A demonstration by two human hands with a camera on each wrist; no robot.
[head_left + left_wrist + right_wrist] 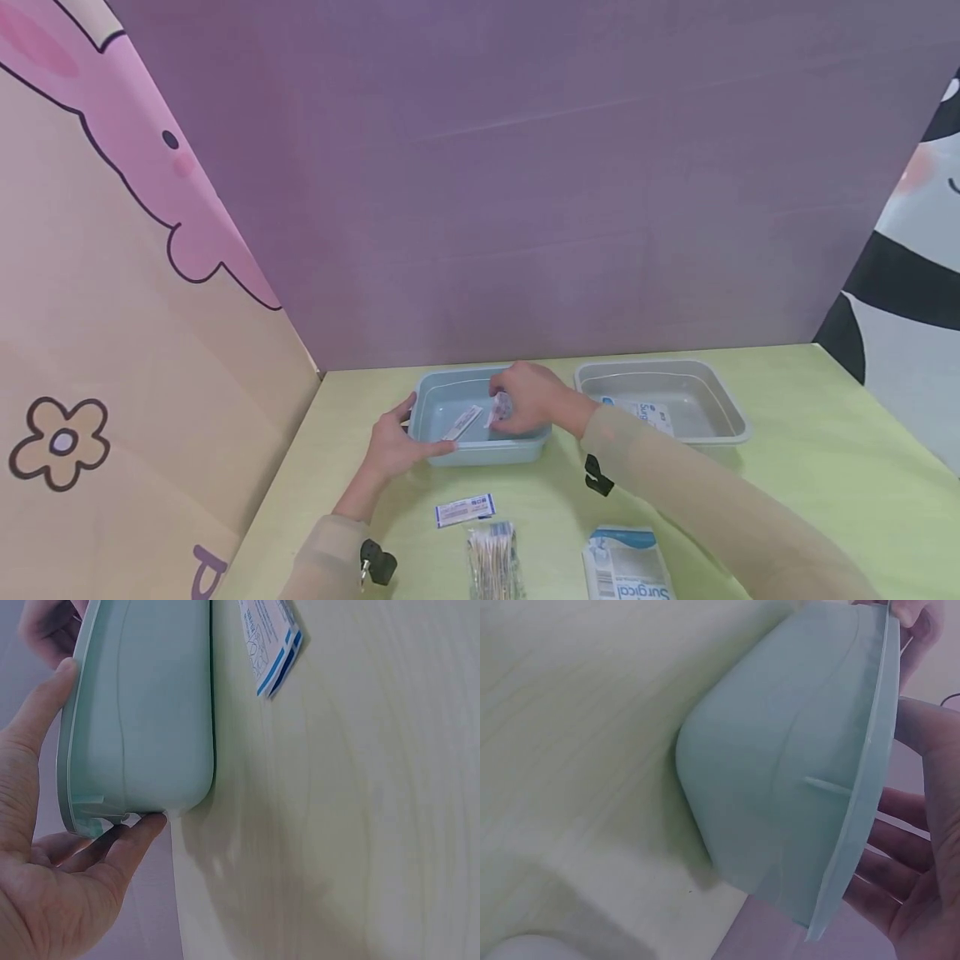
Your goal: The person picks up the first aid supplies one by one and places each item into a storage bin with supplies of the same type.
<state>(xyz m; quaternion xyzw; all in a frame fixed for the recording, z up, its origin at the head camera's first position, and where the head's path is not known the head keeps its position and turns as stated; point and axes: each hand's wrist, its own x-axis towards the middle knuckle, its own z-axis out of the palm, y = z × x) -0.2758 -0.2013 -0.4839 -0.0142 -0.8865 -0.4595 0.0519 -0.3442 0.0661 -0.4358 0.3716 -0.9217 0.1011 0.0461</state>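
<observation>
A light blue plastic basin (483,455) stands at the back of the table. My left hand (393,446) grips its left end, with the thumb on the front rim and the fingers around the corner, as the left wrist view also shows. Inside the basin, my right hand (534,400) holds a small clear plastic packet with pinkish marks (500,407). A slim white printed packet (462,422) lies on the basin floor beside it. In the right wrist view the basin wall (772,757) hides the right fingertips and what they hold.
To the right stands a grey basin (738,429) with a blue-and-white "Surgical" packet (654,415) in it. Nearer me lie white-and-blue strip packets (465,510), a clear bag of cotton swabs (495,562) and another "Surgical" packet (628,567). A purple wall (525,208) rises behind the table.
</observation>
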